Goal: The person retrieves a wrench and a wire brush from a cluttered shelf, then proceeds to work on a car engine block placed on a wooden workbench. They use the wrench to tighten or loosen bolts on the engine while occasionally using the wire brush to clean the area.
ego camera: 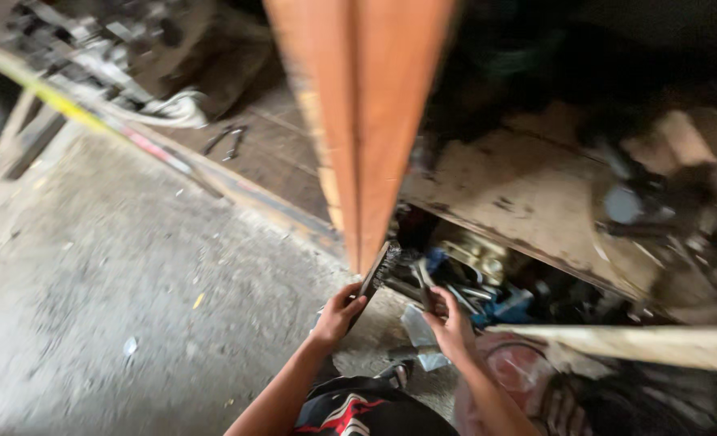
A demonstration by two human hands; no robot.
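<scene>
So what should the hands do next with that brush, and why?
Probably lift the wire brush clear with the left hand. It already grips the handle, while the right hand reaches into the cluttered tool pile under the bench.

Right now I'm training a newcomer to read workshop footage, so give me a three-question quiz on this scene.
1. True or false: the left hand grips a wire brush.
2. What does the right hand reach into: A) pile of tools under a wooden shelf, B) bucket, C) drawer?
3. What colour is the upright post above the hands?

Key: 1 true; 2 A; 3 orange.
</scene>
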